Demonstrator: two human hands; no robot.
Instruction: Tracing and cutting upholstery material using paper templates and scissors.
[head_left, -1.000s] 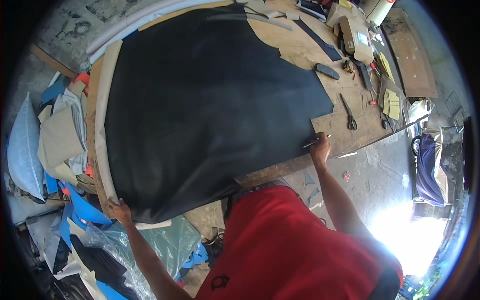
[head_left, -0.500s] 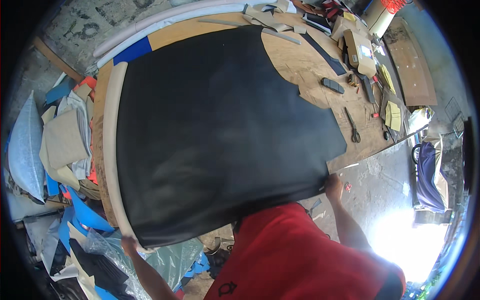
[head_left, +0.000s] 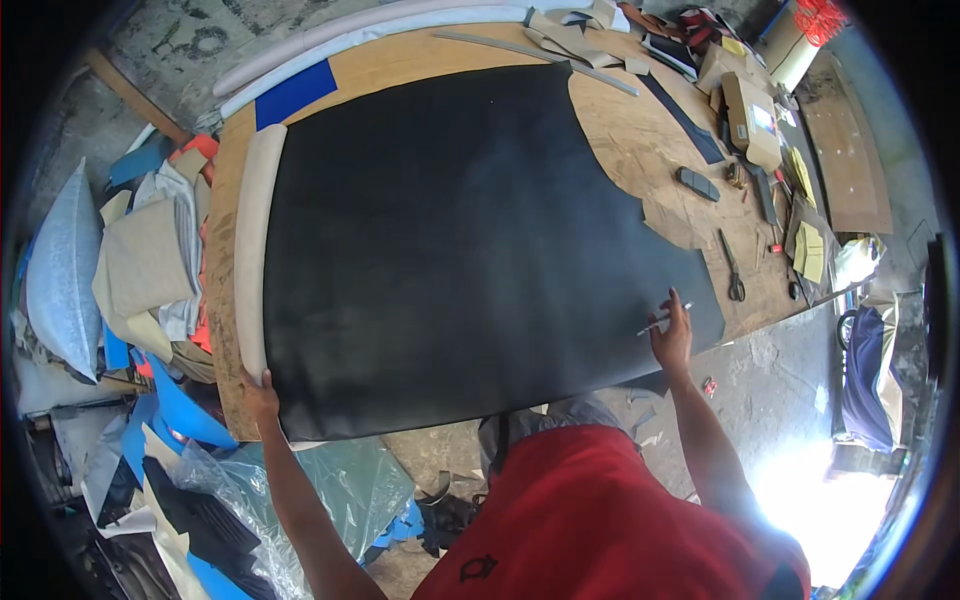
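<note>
A large sheet of black leather-like material (head_left: 450,260) lies spread over the wooden table, with its beige underside showing on the rolled left end (head_left: 257,240). My left hand (head_left: 262,398) is closed round the near end of that roll, at the table's front left corner. Over the near right part of the sheet is my right hand (head_left: 674,345), closed on a slim silvery pen (head_left: 655,325) that points to the left. Whether the pen's tip touches the sheet I cannot tell. Beyond the sheet's right edge rest black scissors (head_left: 733,268).
On the wooden table (head_left: 640,120) lie a dark oblong block (head_left: 697,184), a metal ruler (head_left: 610,82), a cardboard box (head_left: 750,120) and a blue piece (head_left: 300,95). Fabric scraps (head_left: 150,265) are heaped to the left. Clear plastic sheeting (head_left: 340,490) lies below the front edge.
The sheet's near edge has shifted away from me onto the table. My left hand moved forward with the roll. My right hand let go of the near right corner and came over the sheet.
</note>
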